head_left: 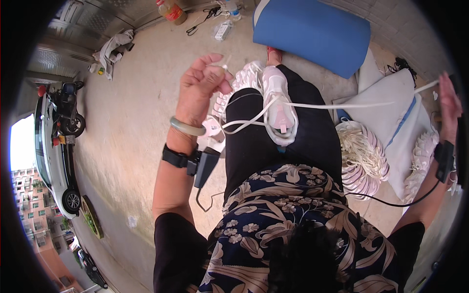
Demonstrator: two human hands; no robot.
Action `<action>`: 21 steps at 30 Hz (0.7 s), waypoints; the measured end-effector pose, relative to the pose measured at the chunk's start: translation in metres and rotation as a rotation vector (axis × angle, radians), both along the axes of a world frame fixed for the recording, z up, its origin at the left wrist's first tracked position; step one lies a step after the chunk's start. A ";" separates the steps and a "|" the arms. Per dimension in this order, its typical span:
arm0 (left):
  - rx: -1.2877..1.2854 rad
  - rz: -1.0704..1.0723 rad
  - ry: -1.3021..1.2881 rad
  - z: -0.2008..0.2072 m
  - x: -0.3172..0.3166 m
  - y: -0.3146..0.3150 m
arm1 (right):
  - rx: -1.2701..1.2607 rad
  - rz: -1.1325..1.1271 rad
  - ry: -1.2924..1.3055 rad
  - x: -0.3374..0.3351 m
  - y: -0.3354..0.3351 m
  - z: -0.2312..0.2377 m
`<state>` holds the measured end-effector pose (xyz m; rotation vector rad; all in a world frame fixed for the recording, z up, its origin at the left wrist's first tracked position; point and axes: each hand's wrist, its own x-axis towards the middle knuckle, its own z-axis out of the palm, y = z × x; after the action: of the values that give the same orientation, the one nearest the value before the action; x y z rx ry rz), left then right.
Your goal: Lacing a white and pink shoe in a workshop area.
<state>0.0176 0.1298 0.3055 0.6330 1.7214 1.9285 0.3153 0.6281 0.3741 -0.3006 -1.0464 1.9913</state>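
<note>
A pale pink and white sneaker (282, 105) rests between my thighs, with its toe away from me. White shoelace (337, 105) stretches from its lacing toward the right, and another length loops out to the left. My left hand (206, 80) is raised beyond the left knee, with fingers pinched on a thin whitish piece (225, 66) whose kind I cannot make out. Far out at the right edge, my right hand (449, 105) appears edge-on. A white lace strand reaches its fingers, which look closed on it. More pink-white sneakers (243, 78) lie by my left leg.
To my right, a round pile of shoes holds a bundle of cream laces (361, 152), beside white sheeting (386, 107). A blue rolled mat (310, 34) lies ahead. Farther left are a bottle (172, 12), a crumpled cloth (113, 51), a motorbike (71, 110) and a white car (49, 151).
</note>
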 end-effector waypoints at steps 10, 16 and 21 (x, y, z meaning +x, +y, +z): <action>0.096 -0.209 -0.106 -0.009 0.040 0.051 | 0.165 0.733 -0.411 -0.139 -0.250 -0.086; 0.115 -0.226 -0.137 -0.017 0.052 0.065 | 0.433 0.608 -0.354 -0.164 -0.285 -0.110; 0.042 -0.167 -0.262 -0.018 0.050 0.070 | 0.527 0.517 -0.293 -0.168 -0.291 -0.118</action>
<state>0.0674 0.1999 0.2879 0.4964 1.4247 1.8429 0.1470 0.3371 0.2559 -0.0297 -1.9426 2.0431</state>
